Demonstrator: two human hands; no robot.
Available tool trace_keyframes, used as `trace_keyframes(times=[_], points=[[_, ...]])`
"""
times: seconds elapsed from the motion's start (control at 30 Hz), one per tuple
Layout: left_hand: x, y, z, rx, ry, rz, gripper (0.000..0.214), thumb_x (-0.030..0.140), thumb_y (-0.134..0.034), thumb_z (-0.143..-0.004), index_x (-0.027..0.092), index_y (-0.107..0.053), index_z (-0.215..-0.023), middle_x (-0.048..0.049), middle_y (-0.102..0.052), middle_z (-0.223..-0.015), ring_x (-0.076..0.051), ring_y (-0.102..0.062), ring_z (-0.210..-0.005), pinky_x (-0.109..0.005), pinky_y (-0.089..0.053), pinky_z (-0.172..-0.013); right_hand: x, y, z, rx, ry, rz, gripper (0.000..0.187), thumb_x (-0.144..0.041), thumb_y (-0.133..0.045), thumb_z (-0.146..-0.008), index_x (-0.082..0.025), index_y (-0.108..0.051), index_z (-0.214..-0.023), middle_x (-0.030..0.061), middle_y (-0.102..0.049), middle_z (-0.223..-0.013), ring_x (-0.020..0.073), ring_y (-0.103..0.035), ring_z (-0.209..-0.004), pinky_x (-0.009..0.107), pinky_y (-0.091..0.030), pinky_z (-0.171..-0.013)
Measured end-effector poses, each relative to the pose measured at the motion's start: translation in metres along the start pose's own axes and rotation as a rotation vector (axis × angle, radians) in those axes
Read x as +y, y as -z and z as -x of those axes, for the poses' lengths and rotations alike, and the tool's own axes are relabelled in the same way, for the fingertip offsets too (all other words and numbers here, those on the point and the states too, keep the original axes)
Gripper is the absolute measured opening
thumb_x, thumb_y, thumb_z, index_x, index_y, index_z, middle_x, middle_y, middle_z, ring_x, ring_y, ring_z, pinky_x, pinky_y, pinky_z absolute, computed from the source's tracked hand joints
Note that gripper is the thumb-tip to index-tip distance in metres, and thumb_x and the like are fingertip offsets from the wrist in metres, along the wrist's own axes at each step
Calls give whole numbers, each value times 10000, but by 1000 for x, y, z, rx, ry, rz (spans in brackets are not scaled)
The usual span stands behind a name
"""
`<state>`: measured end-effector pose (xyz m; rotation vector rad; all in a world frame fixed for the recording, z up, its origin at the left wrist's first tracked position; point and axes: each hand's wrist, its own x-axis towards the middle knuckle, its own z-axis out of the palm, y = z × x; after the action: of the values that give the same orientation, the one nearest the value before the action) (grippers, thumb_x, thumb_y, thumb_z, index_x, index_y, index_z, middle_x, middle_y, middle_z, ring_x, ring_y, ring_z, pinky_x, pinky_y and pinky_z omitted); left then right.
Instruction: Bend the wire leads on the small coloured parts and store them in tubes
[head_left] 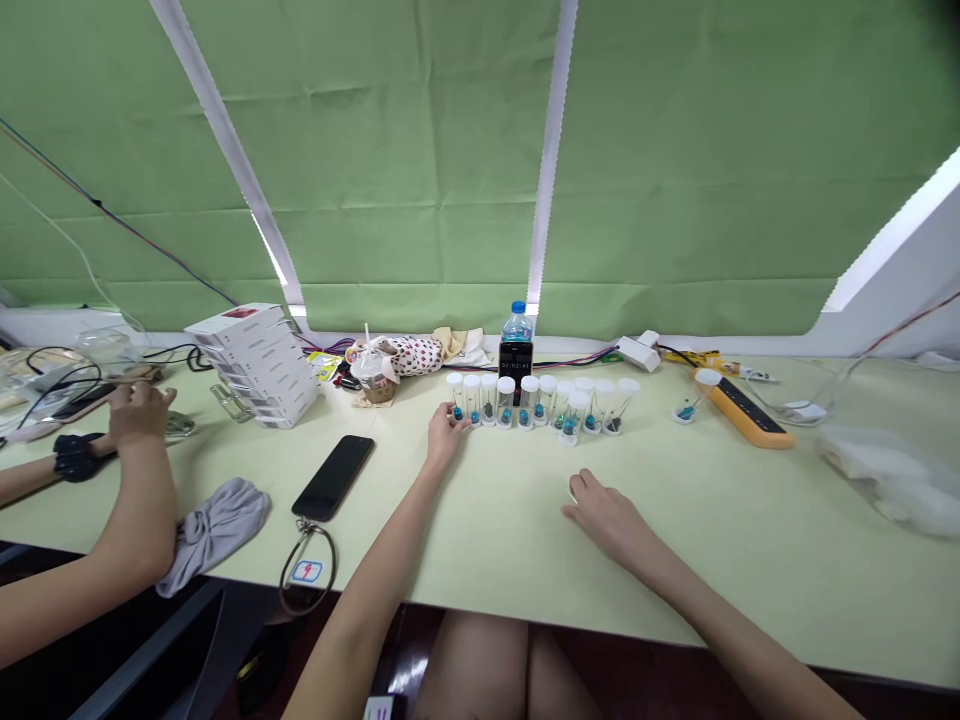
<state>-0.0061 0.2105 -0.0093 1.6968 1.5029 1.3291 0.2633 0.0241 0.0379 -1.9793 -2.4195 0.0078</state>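
Observation:
My left hand (444, 432) reaches forward to the left end of a row of several small clear vials with white caps (540, 402). Its fingers curl around the leftmost vial (455, 396), which stands on the pale table (487, 530). Most vials hold small blue or dark parts. My right hand (606, 512) rests palm down on the table in front of the row, fingers loosely stretched and holding nothing. Behind the vials stand a dark timer display (515, 362) and a water bottle (517, 322).
A black phone (334, 477) with a ring strap lies to the left, beside a grey cloth (217, 530). Another person's hands (139, 410) work at far left near stacked white boxes (255, 362). A yellow power strip (742, 408) and plastic bag (892, 475) lie right.

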Motion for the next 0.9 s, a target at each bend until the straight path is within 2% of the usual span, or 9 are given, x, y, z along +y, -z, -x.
trace_keyframes(times=[0.1,0.2,0.3,0.43,0.53,0.67,0.77,0.83,0.9], points=[[2,1,2,6,6,-15,433,307,-687,-703,177,-512,-1077,-80,-562,-1052,-98,-533,-615,-272,-446,-666,1,-19,10,4,-89,33,103,-237,-390,-909,-202,-486,-901,86,-533,-958,199,-604,-654,282,-352,-516],[7,4,8,31,4,-32,515,311,-678,-715,168,-457,-1158,-123,-489,-1177,-98,-536,-628,-289,-455,-696,11,-27,11,45,-141,81,170,-137,-327,-900,-197,-486,-906,93,-533,-943,199,-596,-658,284,-362,-533],[18,12,18,85,-44,-104,531,336,-632,-759,176,-407,-1213,-140,-421,-1242,-98,-528,-623,-301,-454,-710,36,-26,6,57,-209,108,230,-99,-274,-893,-182,-487,-925,103,-531,-948,205,-599,-716,289,-382,-565],[36,20,34,113,-170,-232,353,370,-504,-850,198,-445,-1152,-84,-496,-1078,-111,-510,-606,-283,-427,-668,83,-25,-10,31,-387,109,261,-149,-242,-908,-155,-491,-986,124,-524,-970,237,-610,-774,326,-412,-600],[47,12,47,-51,-316,-333,255,363,-428,-888,205,-487,-1080,-46,-552,-891,-135,-537,-654,-260,-402,-660,114,-24,-25,38,-488,83,285,-159,-246,-902,-129,-509,-1008,154,-525,-983,260,-617,-798,363,-423,-626],[59,-11,67,-466,-538,-524,235,361,-376,-909,214,-536,-999,-64,-604,-872,-169,-583,-773,-249,-391,-662,139,-21,-43,67,-544,44,320,-179,-227,-912,-122,-523,-1018,167,-538,-970,270,-612,-813,377,-430,-634],[65,-21,77,-604,-603,-553,235,380,-406,-895,211,-563,-852,-61,-617,-812,-168,-587,-712,-252,-388,-636,145,-15,-52,96,-548,44,323,-263,-253,-928,-119,-522,-1032,170,-532,-987,283,-592,-850,384,-432,-648],[67,-21,79,-649,-609,-561,238,375,-404,-895,209,-559,-823,-58,-619,-794,-165,-586,-691,-254,-387,-632,142,-6,-57,223,-518,45,327,-314,-286,-929,-119,-518,-1052,176,-522,-1020,292,-555,-923,389,-427,-696],[68,-19,79,-649,-597,-563,231,365,-398,-897,212,-558,-831,-54,-626,-807,-164,-588,-699,-255,-385,-636,134,9,-62,449,-411,31,322,-326,-306,-930,-127,-512,-1077,175,-518,-1052,290,-505,-996,394,-403,-782]])
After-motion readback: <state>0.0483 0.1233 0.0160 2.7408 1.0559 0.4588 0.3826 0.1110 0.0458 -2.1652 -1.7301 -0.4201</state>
